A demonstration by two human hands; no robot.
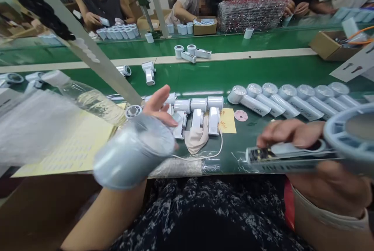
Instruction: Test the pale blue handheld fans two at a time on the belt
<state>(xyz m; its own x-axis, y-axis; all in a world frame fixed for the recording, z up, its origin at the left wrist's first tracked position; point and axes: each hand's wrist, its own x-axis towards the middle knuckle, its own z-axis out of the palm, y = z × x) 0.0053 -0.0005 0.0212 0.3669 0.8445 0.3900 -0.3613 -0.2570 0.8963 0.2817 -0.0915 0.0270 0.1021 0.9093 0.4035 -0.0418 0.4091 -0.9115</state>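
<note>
My left hand (159,109) is partly hidden behind a light-blue cylindrical fan housing (131,153), which it holds above the near edge of the bench. Thumb and forefinger stick out past the housing; the grip itself is covered and the edges are blurred. On the right, my right hand (315,157) is closed round a light-blue handheld fan (298,161). Its handle lies sideways, with a dark circuit board showing in the uncovered side, and its round grille (356,134) points up at the right edge. Several fans (198,105) stand in a row between my hands.
Finished-looking fans (292,95) line the right side. A clear bottle (90,99) leans over yellow paper (58,157) at left. A white cable (216,157) loops near the front edge. A slanted post (102,64) crosses the left. Across the green belt (233,68), several people handle parts.
</note>
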